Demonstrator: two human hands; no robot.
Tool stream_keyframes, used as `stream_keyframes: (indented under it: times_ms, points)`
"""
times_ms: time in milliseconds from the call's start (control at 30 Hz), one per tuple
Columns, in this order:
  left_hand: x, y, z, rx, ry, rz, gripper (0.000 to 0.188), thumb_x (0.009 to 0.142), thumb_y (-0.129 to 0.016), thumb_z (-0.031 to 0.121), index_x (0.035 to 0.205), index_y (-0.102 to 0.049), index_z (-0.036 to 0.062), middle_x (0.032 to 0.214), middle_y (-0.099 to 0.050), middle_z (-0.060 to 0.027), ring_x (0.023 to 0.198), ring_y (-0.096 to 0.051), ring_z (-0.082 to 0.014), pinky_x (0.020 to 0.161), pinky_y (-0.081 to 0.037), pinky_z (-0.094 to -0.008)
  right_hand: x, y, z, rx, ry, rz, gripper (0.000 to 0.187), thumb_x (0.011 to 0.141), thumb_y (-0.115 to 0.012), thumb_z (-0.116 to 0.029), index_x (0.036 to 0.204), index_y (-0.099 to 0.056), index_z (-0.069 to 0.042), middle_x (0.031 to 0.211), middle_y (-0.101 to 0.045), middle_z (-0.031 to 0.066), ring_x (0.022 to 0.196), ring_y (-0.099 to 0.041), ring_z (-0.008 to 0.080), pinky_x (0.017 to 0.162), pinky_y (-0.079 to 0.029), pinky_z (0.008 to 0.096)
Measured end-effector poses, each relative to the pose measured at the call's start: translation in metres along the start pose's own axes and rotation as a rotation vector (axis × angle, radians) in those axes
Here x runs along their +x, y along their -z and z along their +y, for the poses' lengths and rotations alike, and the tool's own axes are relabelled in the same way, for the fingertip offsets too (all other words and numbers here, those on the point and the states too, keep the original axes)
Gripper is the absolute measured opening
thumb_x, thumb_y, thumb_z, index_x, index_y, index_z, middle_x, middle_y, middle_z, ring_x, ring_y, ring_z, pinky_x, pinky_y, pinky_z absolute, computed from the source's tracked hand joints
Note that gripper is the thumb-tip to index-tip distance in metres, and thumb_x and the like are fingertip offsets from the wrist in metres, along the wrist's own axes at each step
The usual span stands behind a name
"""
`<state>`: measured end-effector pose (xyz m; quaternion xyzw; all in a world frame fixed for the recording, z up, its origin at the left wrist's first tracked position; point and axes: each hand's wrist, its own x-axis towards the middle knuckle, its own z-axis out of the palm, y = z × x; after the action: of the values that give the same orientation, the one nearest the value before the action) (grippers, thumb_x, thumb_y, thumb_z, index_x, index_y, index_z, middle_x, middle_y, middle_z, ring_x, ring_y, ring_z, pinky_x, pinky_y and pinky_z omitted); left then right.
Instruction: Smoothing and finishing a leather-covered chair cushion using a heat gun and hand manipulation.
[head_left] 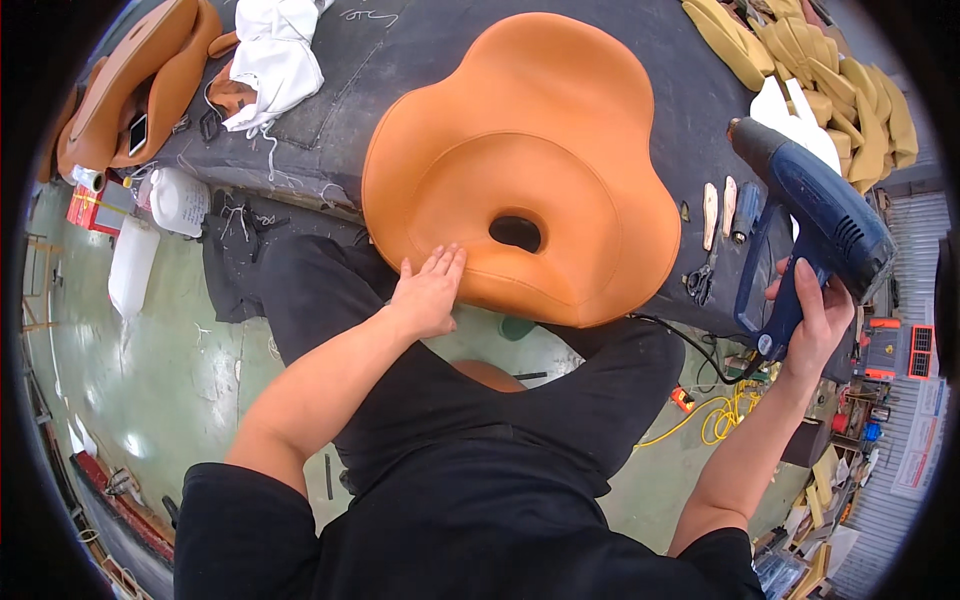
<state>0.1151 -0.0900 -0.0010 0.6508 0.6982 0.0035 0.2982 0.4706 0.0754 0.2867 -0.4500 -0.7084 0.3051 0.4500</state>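
Note:
An orange-tan leather-covered seat (560, 90) with curved lobes and an oval hole lies partly on the dark table, its near edge over my lap. My left hand (428, 293) rests flat on its near left edge, fingers stretched out and holding nothing. In my right hand (818, 318) is a dark blue heat gun (830, 200), gripped by its handle and raised to the right of the seat. Its nozzle points up and to the left, apart from the leather. A black cord runs from the handle's lower end toward my right knee.
Scissors (700, 282) and light-handled tools (711, 215) lie right of the seat. Foam pieces (840, 80) pile up at the far right. Far left are a white cloth (275, 60) and more tan leather seats (140, 70). White jugs (180, 200) and a yellow hose (720, 420) are lower down.

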Motion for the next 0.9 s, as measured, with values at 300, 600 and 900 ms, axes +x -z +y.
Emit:
stream_keyframes:
  times_ms: [300, 600, 900]
  points:
    - [-0.009, 0.013, -0.006, 0.176, 0.072, -0.108, 0.121, 0.076, -0.088, 0.025, 0.172, -0.017, 0.0041, 0.181, -0.018, -0.0118, 0.166, -0.022, -0.0280, 0.124, -0.031, -0.0715, -0.007, -0.020, 0.032, 0.026, 0.209, 0.372, 0.030, 0.103, -0.070, -0.016, 0.116, -0.071, 0.010, 0.101, -0.078, 0.0186, 0.075, -0.074, 0.0219, 0.065, -0.059, 0.0319]
    - [-0.016, 0.004, -0.008, 0.411, 0.114, -0.095, 0.118, 0.083, -0.088, 0.036, 0.171, -0.017, 0.0011, 0.180, -0.019, -0.0156, 0.166, -0.023, -0.0304, 0.123, -0.032, -0.0711, 0.003, -0.008, 0.078, 0.437, 0.223, 0.541, 0.043, 0.107, -0.057, -0.022, 0.131, -0.059, 0.014, 0.115, -0.072, 0.0302, 0.088, -0.072, 0.0335, 0.075, -0.058, 0.0418]
    - [0.003, -0.006, -0.009, -1.151, 0.967, 0.530, 0.074, 0.094, -0.085, 0.035, 0.150, -0.053, -0.0017, 0.133, -0.070, -0.0168, 0.109, -0.072, -0.0283, 0.085, -0.064, -0.0429, 0.020, 0.017, 0.197, 0.748, -0.065, 0.743, 0.045, 0.108, -0.050, -0.033, 0.126, -0.062, 0.007, 0.115, -0.072, 0.0240, 0.095, -0.072, 0.0318, 0.079, -0.057, 0.0397]
